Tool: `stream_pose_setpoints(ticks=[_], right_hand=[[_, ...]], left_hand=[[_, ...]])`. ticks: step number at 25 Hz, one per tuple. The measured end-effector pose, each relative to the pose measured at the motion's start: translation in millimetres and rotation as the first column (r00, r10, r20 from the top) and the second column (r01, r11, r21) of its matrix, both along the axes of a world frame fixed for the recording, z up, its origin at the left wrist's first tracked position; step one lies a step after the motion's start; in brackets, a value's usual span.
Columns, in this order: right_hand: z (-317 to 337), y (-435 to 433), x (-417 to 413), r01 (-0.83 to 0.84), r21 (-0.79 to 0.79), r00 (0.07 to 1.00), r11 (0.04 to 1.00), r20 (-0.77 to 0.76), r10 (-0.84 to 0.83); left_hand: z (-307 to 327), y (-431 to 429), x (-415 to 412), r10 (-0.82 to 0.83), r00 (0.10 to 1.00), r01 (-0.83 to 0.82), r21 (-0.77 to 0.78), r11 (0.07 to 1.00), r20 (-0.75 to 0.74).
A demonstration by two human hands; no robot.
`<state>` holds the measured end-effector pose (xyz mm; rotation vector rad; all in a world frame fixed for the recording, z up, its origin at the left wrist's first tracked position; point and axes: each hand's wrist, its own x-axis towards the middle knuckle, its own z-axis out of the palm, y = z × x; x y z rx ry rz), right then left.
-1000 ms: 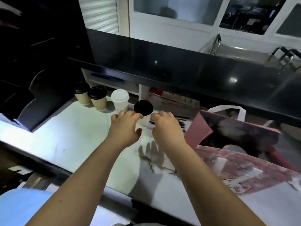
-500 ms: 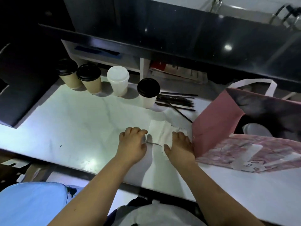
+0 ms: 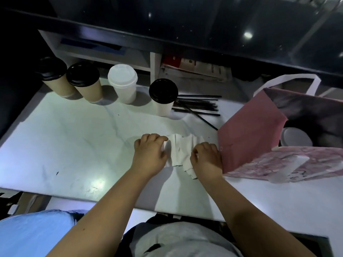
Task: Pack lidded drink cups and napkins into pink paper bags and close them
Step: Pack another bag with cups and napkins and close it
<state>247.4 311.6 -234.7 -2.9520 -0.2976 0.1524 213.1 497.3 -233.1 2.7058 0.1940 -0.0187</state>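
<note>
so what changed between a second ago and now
Both hands came back from the black-lidded white cup toward the body. The left hand and right hand now press on the napkins, bunched between them where half a second ago they lay flatter. The four cups, the straws and the open pink bag with a lidded cup inside stayed put.

Napkins point(image 3: 182, 152) between hands; bag point(image 3: 246, 138) right, cups point(image 3: 161, 97) behind, straws point(image 3: 199, 105) beside
</note>
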Motion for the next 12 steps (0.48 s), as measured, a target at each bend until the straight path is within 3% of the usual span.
stream_pose_setpoints(ticks=[5, 10, 12], right_hand=[[11, 1, 1, 0.058, 0.189, 0.996, 0.980, 0.053, -0.069], [33, 3, 14, 0.127, 0.368, 0.991, 0.921, -0.078, -0.105], [48, 4, 18, 0.142, 0.418, 0.990, 0.897, -0.063, -0.128]], left_hand=[[4, 3, 3, -0.001, 1.000, 0.001, -0.003, 1.000, 0.008], [21, 10, 10, 0.005, 0.999, -0.004, -0.022, 1.000, 0.040], [37, 14, 14, 0.017, 0.996, -0.014, -0.037, 0.999, 0.091]])
